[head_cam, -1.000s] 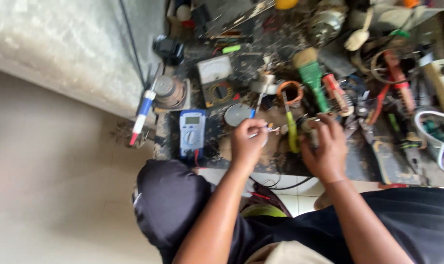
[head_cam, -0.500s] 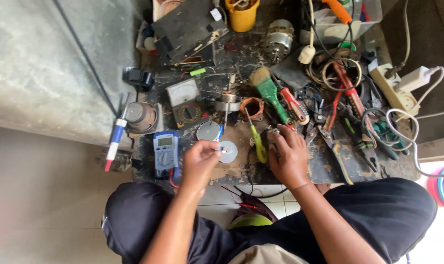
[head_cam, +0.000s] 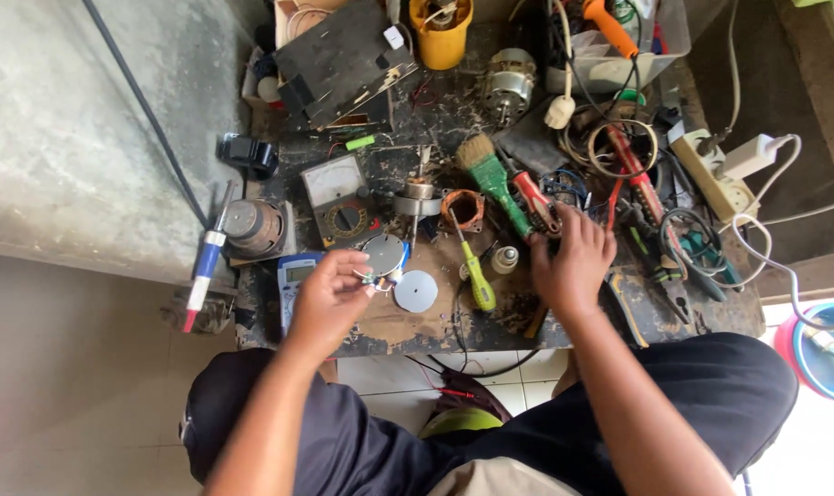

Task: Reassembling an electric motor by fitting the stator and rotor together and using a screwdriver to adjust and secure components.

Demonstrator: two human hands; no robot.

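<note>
With the left hand (head_cam: 330, 298) pinching a small round metal motor part (head_cam: 383, 254) just left of the loose silver disc (head_cam: 416, 290), the right hand (head_cam: 571, 262), fingers spread and holding nothing, reaches the red-handled tools (head_cam: 536, 202) right of it, seemingly picking a tool.

**A cluttered electrical repair bench**

This is a small repair workshop for electrical appliances. A dark, scarred wooden workbench (head_cam: 435, 326) fills the middle, strewn with tools. At twelve o'clock lie a silver electric motor (head_cam: 507, 84) and a yellow plastic cup (head_cam: 442, 37). Near the centre sit a grey analog meter with a dial (head_cam: 339, 197), a green-handled paintbrush (head_cam: 490, 174) and a yellow-handled screwdriver (head_cam: 475, 271). At nine o'clock rests a blue digital multimeter (head_cam: 291, 280). At two o'clock a white power strip (head_cam: 715, 179) trails cables beside red-handled pliers (head_cam: 632, 170). Bare concrete (head_cam: 77, 119) spreads at ten o'clock.
</note>
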